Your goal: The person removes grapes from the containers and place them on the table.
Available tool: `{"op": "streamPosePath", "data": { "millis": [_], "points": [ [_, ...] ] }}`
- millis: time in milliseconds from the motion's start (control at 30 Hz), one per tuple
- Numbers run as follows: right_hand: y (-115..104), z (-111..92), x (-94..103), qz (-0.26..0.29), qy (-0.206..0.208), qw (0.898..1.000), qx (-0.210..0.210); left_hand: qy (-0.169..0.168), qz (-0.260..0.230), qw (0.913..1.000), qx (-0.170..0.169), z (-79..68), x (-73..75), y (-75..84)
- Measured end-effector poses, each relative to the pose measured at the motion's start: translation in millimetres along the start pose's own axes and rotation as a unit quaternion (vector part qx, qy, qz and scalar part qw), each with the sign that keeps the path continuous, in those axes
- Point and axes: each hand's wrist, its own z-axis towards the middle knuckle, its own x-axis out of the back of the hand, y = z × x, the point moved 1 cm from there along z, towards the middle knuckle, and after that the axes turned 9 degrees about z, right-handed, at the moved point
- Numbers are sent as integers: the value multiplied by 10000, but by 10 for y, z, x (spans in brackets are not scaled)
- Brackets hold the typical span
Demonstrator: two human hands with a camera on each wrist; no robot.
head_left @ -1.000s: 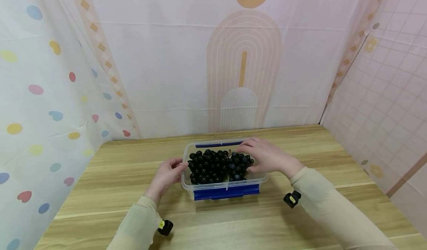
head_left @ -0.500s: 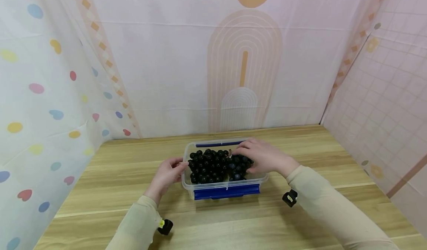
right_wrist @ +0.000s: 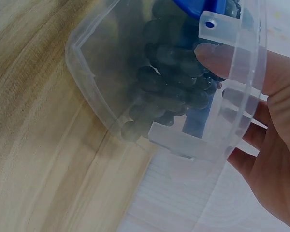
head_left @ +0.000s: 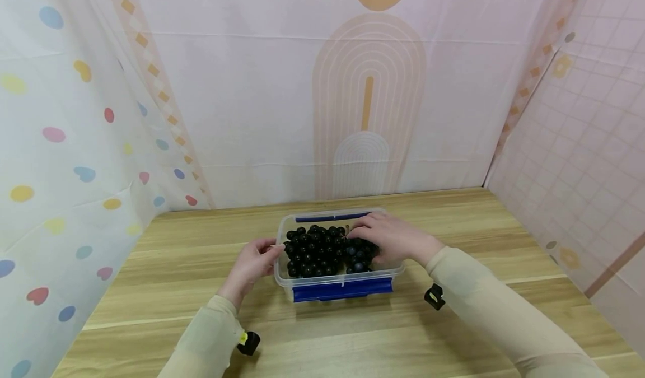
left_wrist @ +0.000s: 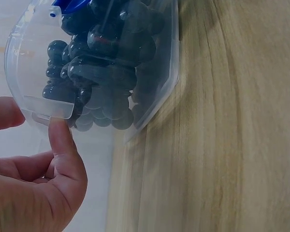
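A clear plastic food container (head_left: 330,280) with blue clips stands on the wooden table, lid off. A large bunch of black grapes (head_left: 311,253) fills its left and middle, and a smaller, duller dark bunch (head_left: 359,257) lies at the right. My left hand (head_left: 254,263) pinches the container's left rim, thumb against the end wall in the left wrist view. Reaching over the right rim, my right hand (head_left: 398,238) grips the smaller bunch, fingers across its far side and thumb on the near side. Through the cloudy wall, the right thumb (right_wrist: 217,59) shows against the grapes (right_wrist: 174,92).
The wooden table (head_left: 347,339) spreads around the container on all sides. A patterned cloth (head_left: 252,115) hangs behind the table's back edge, with more cloth at left and right. Black wrist cameras sit on both sleeves.
My right hand has shifted a little left and further over the smaller bunch, covering more of it. The left hand and the container have stayed in place.
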Motion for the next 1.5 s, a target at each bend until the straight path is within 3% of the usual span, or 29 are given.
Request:
{"op": "streamPosePath", "data": {
  "millis": [367,767,1167,1500],
  "points": [
    [-29,84,-44,-190,-472,9981,-353,35,34,10000,-14,3,-3,-11],
    [-22,123,-86,-262,-661,9964,-453,47,42,10000,2,-22,-5,-6],
    [-28,141,-102,-694,-759,9947,-83,61,31,10000,21,-34,-7,3],
    [4,168,-130,-596,-754,9954,-44,42,16,10000,-11,-46,-9,3]
  ]
}}
